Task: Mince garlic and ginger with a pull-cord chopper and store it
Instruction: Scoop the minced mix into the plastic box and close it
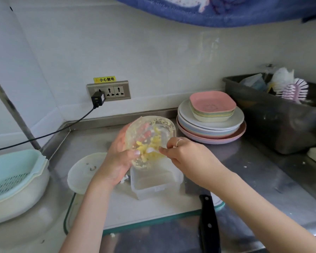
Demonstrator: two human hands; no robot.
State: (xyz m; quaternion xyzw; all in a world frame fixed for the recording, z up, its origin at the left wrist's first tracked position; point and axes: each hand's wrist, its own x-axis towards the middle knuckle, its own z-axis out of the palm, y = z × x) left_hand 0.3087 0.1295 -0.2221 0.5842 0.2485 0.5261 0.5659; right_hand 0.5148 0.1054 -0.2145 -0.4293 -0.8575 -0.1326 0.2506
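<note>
My left hand [117, 161] grips the clear chopper bowl [164, 128] and holds it tilted, mouth toward me, above a clear rectangular storage container [153, 187]. Yellow minced garlic and ginger [148, 148] clings to the bowl's inside. My right hand [186, 156] pinches a small white utensil [150, 150] whose tip is in the mince at the bowl's lower rim. The chopper's pale round lid [82, 172] lies flat on the counter to the left. The container stands on a white cutting board [128, 207] with a teal edge.
A black-handled knife [207, 221] lies at the board's right edge. A light blue colander in a cream basin [16, 181] sits left. Stacked plates and pastel dishes [211, 115] stand behind, a dark bin [281, 115] to their right. A charger cable [44, 136] runs from the wall socket.
</note>
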